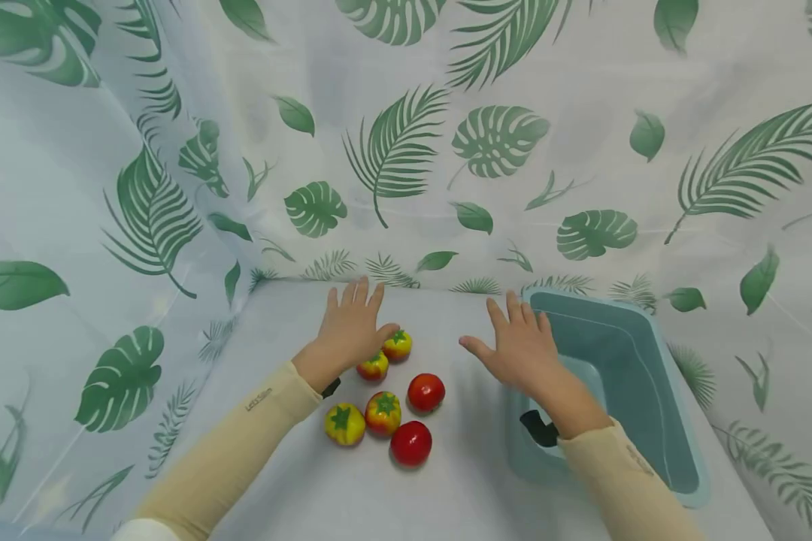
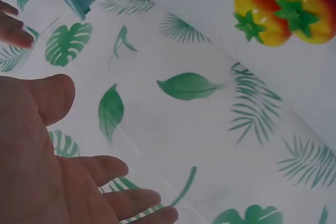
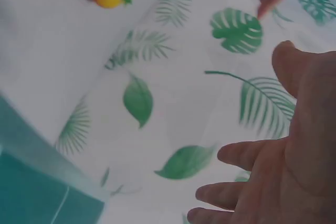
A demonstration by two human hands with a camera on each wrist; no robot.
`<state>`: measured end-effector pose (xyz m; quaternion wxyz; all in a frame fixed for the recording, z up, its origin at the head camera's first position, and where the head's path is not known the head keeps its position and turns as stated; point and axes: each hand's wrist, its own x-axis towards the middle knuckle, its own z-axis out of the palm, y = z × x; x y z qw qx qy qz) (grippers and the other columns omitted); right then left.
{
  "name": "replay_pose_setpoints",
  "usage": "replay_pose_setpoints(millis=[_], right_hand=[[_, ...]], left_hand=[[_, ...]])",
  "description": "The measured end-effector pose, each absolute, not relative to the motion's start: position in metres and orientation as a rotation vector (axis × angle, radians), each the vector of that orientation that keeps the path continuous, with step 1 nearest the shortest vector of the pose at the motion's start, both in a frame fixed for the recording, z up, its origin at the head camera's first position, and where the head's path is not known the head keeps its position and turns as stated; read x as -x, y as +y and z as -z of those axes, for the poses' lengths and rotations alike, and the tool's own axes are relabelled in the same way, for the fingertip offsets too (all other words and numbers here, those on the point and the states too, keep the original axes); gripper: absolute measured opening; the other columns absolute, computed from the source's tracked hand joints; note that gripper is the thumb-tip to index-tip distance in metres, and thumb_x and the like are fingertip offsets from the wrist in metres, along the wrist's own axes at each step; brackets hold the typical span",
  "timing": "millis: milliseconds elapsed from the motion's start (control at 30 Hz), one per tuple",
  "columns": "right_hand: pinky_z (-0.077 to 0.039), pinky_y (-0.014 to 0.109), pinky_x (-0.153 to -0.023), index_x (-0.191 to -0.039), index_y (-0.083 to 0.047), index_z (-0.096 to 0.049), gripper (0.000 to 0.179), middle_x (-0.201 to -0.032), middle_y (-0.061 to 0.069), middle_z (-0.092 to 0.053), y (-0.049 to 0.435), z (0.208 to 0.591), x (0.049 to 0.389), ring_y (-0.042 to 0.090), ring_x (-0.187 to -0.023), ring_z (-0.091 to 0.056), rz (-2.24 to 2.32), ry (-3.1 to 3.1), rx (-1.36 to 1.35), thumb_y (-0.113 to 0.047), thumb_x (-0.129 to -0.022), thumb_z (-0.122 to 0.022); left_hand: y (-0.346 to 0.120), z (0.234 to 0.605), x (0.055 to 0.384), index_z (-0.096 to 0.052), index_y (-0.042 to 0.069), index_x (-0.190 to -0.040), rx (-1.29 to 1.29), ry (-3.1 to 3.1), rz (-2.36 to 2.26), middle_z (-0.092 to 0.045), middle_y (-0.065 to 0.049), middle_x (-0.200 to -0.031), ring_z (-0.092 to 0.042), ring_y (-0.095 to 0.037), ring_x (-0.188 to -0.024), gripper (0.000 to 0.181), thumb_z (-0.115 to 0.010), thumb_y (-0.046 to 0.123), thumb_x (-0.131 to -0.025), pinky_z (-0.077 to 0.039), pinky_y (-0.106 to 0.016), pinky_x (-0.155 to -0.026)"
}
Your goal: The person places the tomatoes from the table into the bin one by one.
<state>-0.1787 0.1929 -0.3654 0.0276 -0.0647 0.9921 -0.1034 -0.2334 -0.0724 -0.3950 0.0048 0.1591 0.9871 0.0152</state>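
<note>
My left hand [image 1: 349, 327] is held up with fingers spread and holds nothing. In the head view its thumb overlaps a yellow-and-red fruit with a green leafy top [image 1: 398, 346], and another such fruit [image 1: 373, 367] shows just below the palm. My right hand [image 1: 519, 347], fingers also spread and nothing in it, is over the left rim of a blue-green plastic basin [image 1: 677, 406]. Between the forearms lie two more yellow-red fruits, one mostly yellow [image 1: 344, 425] and one redder [image 1: 383, 413]. Beside them are two round red fruits, an upper one [image 1: 426, 393] and a lower one [image 1: 411, 444].
The fruits and basin are on a pale tabletop [image 1: 277, 481]. White sheeting with green leaf prints [image 1: 406, 248] stands behind the table and along the left side. The basin takes up the table's right side, its near part partly hidden by my right forearm.
</note>
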Motion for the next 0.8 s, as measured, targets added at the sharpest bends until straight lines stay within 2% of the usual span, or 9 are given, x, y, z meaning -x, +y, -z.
replay_pose_setpoints(millis=[200,300,467,600,700,733,800], right_hand=[[-0.011,0.07,-0.109,-0.151,0.001,-0.028,0.088,-0.155,0.033,-0.016,0.227,0.366,0.126,0.054,-0.138,-0.019,0.494,3.125,0.228,-0.06,-0.093,-0.053],[-0.016,0.071,-0.107,-0.148,0.002,-0.035,0.082,-0.151,0.035,-0.024,0.247,0.378,0.096,0.056,-0.134,-0.025,0.559,3.185,0.171,-0.055,-0.093,-0.056],[-0.025,0.073,-0.1,-0.134,0.004,-0.053,0.06,-0.136,0.034,-0.045,0.267,0.407,0.055,0.057,-0.12,-0.04,0.643,3.348,0.012,-0.035,-0.091,-0.068],[-0.034,0.073,-0.09,-0.113,0.007,-0.066,0.041,-0.114,0.032,-0.061,0.272,0.437,0.032,0.054,-0.101,-0.053,0.793,3.598,-0.105,-0.012,-0.078,-0.076],[-0.033,0.075,-0.09,-0.102,0.01,-0.07,0.034,-0.103,0.034,-0.064,0.271,0.458,0.021,0.054,-0.091,-0.056,0.931,3.721,-0.232,-0.004,-0.071,-0.075],[-0.034,0.074,-0.088,-0.101,0.011,-0.07,0.033,-0.101,0.034,-0.065,0.27,0.464,0.018,0.054,-0.088,-0.056,0.949,3.737,-0.273,-0.004,-0.071,-0.073],[-0.028,0.076,-0.095,-0.101,0.01,-0.07,0.031,-0.103,0.035,-0.064,0.267,0.474,0.014,0.054,-0.089,-0.055,0.973,3.713,-0.413,-0.006,-0.075,-0.071]], left_hand=[[-0.103,0.423,0.205,-0.03,0.008,-0.153,-0.47,3.071,-0.192,-0.024,-0.021,-0.158,-0.025,-0.04,-0.143,0.078,-0.052,0.055,-0.095,-0.018,-0.061,-0.114],[-0.116,0.446,0.184,-0.038,0.005,-0.149,-0.482,3.091,-0.315,-0.033,-0.022,-0.153,-0.032,-0.041,-0.139,0.074,-0.059,0.05,-0.093,-0.024,-0.059,-0.113],[-0.128,0.486,0.145,-0.052,0.004,-0.139,-0.463,3.133,-0.557,-0.045,-0.019,-0.145,-0.042,-0.037,-0.133,0.064,-0.069,0.04,-0.089,-0.036,-0.054,-0.108],[-0.127,0.515,0.117,-0.058,0.007,-0.134,-0.368,3.12,-0.764,-0.049,-0.016,-0.141,-0.045,-0.035,-0.131,0.06,-0.077,0.034,-0.084,-0.04,-0.053,-0.105],[-0.126,0.533,0.106,-0.06,0.008,-0.13,-0.304,3.142,-0.843,-0.051,-0.014,-0.139,-0.047,-0.033,-0.129,0.059,-0.08,0.032,-0.08,-0.042,-0.051,-0.103],[-0.126,0.539,0.105,-0.06,0.008,-0.129,-0.29,3.155,-0.85,-0.051,-0.014,-0.138,-0.047,-0.033,-0.128,0.059,-0.081,0.031,-0.079,-0.042,-0.051,-0.103],[-0.126,0.549,0.103,-0.06,0.008,-0.128,-0.269,3.177,-0.87,-0.051,-0.014,-0.137,-0.048,-0.032,-0.126,0.059,-0.083,0.028,-0.078,-0.043,-0.05,-0.102]])
